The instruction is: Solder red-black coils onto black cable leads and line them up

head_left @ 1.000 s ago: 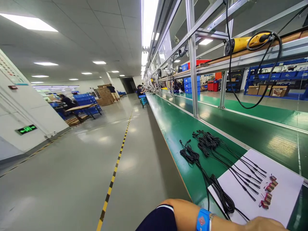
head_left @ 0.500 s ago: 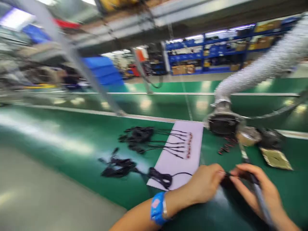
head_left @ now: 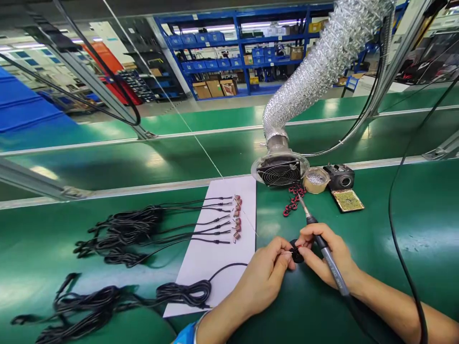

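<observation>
My left hand [head_left: 267, 272] is closed in a pinch on the end of a black cable [head_left: 229, 264], which runs out of a coil and under the hand. A thin bare wire end shows at its fingertips. My right hand [head_left: 330, 253] is closed around a soldering iron [head_left: 332, 267], its tip pointing up and away. The thumb and forefinger of that hand also pinch something small with a bit of red. Between the two hands' fingertips lies a small round black piece [head_left: 297, 253]; whether it is held or rests on the table cannot be told.
Bundled black cables [head_left: 129, 229] lie left, their ends on a white sheet [head_left: 215, 253] beside several copper coils [head_left: 237, 215]. Beyond the iron's tip are red-black rings [head_left: 291, 203], a solder-filled roll [head_left: 316, 179], a sponge tray [head_left: 347, 200] and a fume extractor [head_left: 279, 169]. A cord [head_left: 398, 229] hangs right.
My view has swung right and steadied, so the bench things appear further left. Both hands stay close together, fingertips meeting, and the iron remains in my right hand.
</observation>
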### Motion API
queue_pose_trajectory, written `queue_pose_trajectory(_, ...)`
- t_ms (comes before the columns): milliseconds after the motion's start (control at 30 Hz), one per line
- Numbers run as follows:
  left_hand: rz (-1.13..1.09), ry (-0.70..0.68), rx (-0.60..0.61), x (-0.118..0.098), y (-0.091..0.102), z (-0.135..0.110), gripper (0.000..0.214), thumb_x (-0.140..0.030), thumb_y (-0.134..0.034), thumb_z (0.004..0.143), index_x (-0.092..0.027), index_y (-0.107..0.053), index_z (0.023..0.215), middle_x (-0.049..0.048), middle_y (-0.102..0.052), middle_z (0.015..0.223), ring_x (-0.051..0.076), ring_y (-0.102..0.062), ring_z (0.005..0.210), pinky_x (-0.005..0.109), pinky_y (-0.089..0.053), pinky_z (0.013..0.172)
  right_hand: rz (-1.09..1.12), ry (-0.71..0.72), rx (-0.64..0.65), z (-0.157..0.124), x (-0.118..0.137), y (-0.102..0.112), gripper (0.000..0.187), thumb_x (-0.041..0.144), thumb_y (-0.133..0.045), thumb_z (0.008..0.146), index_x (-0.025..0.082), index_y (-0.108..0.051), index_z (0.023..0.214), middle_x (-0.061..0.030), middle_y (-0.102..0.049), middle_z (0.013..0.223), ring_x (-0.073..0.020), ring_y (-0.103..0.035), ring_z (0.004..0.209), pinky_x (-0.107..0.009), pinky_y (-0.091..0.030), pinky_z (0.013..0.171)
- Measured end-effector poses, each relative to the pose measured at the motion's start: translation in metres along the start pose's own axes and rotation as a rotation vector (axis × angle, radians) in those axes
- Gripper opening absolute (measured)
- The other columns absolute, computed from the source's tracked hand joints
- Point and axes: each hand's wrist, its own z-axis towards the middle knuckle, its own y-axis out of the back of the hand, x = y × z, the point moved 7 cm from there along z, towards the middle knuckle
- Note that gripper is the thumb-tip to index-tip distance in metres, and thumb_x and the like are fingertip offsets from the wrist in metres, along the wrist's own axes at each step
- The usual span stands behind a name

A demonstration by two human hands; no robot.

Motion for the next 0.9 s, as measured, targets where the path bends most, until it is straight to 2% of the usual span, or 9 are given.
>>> queue_pose_trajectory(167, -0.057, -0.031, -0.017, -0.003, -0.003, 0.000, 0.024, -0.039, -0.043, 0.100, -0.019, -0.055, 0.100, 0.0023, -0.067, 0.084, 0.014, -0.055, 0.069, 0.026, -0.041, 0.064, 0.051, 0.013, -0.007, -0.001, 0.004, -0.003, 0.028, 0.012, -0.060, 0.086, 0.026, -0.055, 0.110, -0.0007, -0.071, 0.085, -0.0138, -0.070, 0.069, -0.025, -0.061, 0.066)
queue_pose_trajectory(333, -0.015, -0.035, -0.026, -0.005, -0.002, -0.001, 0.036, -0.041, -0.035, 0.102, -0.019, -0.055, 0.083, 0.0005, -0.064, 0.072, 0.013, -0.052, 0.062, 0.026, -0.037, 0.062, 0.070, 0.038, 0.000, -0.003, 0.008, -0.003, 0.036, 0.007, -0.059, 0.085, 0.028, -0.054, 0.113, 0.0009, -0.071, 0.088, -0.0120, -0.070, 0.072, -0.023, -0.060, 0.069)
queue_pose_trajectory(433, -0.020, -0.003, -0.005, -0.004, -0.002, 0.000, 0.047, -0.046, -0.031, 0.102, -0.019, -0.052, 0.071, -0.0011, -0.057, 0.061, 0.013, -0.050, 0.059, 0.025, -0.036, 0.061, 0.111, 0.036, 0.032, -0.002, 0.009, -0.004, 0.038, 0.005, -0.059, 0.084, 0.028, -0.054, 0.114, 0.0009, -0.070, 0.088, -0.0115, -0.070, 0.073, -0.023, -0.060, 0.070)
queue_pose_trajectory(600, -0.100, 0.075, 0.018, 0.001, -0.004, 0.001, 0.048, -0.054, -0.031, 0.099, -0.018, -0.055, 0.078, -0.0052, -0.043, 0.052, 0.013, -0.041, 0.050, 0.024, -0.032, 0.052, 0.177, 0.001, 0.085, -0.002, 0.010, -0.007, 0.042, 0.001, -0.057, 0.084, 0.030, -0.053, 0.114, 0.0025, -0.071, 0.088, -0.0104, -0.071, 0.073, -0.020, -0.060, 0.070)
queue_pose_trajectory(900, -0.018, 0.038, -0.028, -0.001, -0.003, 0.001, 0.046, -0.052, -0.030, 0.099, -0.021, -0.050, 0.072, -0.0036, -0.048, 0.052, 0.014, -0.046, 0.050, 0.024, -0.034, 0.054, 0.192, -0.057, 0.079, -0.004, 0.002, -0.007, 0.042, 0.003, -0.058, 0.082, 0.032, -0.054, 0.112, 0.0053, -0.071, 0.088, -0.0080, -0.070, 0.076, -0.017, -0.058, 0.074)
